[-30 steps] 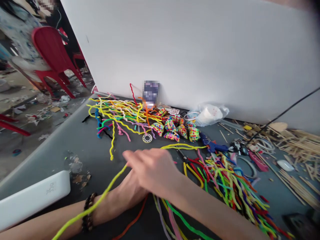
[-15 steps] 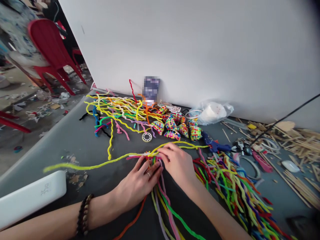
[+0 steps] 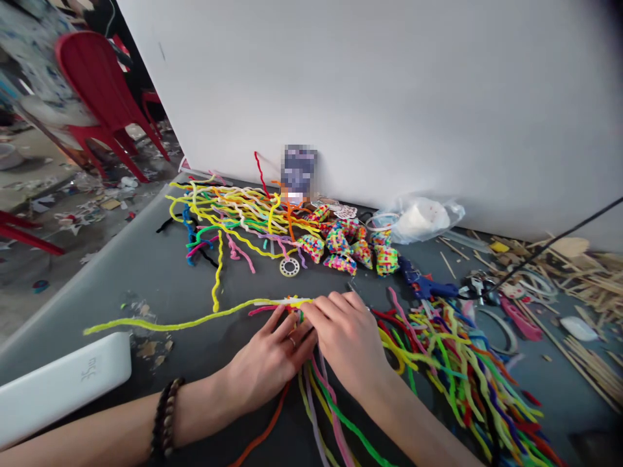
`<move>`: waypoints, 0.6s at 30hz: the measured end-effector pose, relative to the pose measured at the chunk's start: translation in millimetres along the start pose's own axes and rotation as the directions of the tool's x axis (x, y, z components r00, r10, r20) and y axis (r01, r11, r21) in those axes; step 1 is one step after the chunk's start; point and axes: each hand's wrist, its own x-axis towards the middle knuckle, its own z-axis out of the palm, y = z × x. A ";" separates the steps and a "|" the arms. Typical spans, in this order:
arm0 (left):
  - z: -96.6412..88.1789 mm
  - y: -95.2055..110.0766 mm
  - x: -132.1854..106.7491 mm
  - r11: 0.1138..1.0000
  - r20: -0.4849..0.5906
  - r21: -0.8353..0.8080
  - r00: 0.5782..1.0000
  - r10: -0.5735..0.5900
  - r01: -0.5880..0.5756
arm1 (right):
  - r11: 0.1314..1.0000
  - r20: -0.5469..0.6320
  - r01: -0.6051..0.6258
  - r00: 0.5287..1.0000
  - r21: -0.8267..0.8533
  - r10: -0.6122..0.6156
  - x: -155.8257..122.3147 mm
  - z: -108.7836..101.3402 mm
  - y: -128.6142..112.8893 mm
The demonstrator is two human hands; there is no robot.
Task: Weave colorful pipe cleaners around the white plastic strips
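A long yellow pipe cleaner (image 3: 195, 322) stretches from the left to a thin white stick (image 3: 265, 302) in front of me. Several coloured pipe cleaners (image 3: 331, 395) hang from the stick toward me. My left hand (image 3: 272, 353) presses its fingers on the tops of these strands, just below the stick. Close beside it, my right hand (image 3: 343, 337) is closed on the yellow pipe cleaner at the stick, its fingertips partly hidden. A pink end (image 3: 263, 310) pokes out left of the stick.
Loose pipe cleaners lie at the back (image 3: 233, 211) and in a heap (image 3: 467, 370) on the right. Colourful beaded pieces (image 3: 341, 243), a blue glue gun (image 3: 426, 285), wooden sticks (image 3: 584, 279) and a white power bank (image 3: 68, 383) surround the hands. A person sits on a red chair (image 3: 92, 78).
My right hand has turned over the stick and moved slightly right. The yellow pipe cleaner's right part, arched above that hand before, no longer shows there. My left hand stays at the strands.
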 end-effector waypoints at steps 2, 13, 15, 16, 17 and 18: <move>1.2 -0.5 -0.9 1.000 0.016 -0.018 1.000 0.001 -0.001 | 0.996 0.037 -0.061 0.998 0.062 0.059 -2.0 -0.4 -5.1; 4.6 -1.3 -1.9 1.000 -0.014 -0.030 1.000 -0.009 0.009 | 0.913 0.193 -0.251 0.961 0.322 0.196 -1.1 6.8 -2.2; 4.1 -1.9 -1.4 0.999 -0.010 -0.043 1.000 -0.009 0.008 | 0.915 0.217 -0.254 0.957 0.314 0.191 -0.3 4.9 -4.1; 3.9 -2.0 -1.2 0.999 -0.011 -0.050 1.000 -0.010 0.010 | 0.917 0.233 -0.257 0.954 0.306 0.189 0.3 3.6 -5.3; 3.5 -2.0 -1.3 0.998 -0.016 -0.058 1.000 -0.014 0.013 | 0.919 0.250 -0.258 0.950 0.298 0.186 0.8 2.2 -6.3; 3.2 -1.9 -1.5 0.997 -0.026 -0.069 0.999 -0.019 0.017 | 0.921 0.267 -0.258 0.947 0.292 0.180 1.3 0.9 -7.2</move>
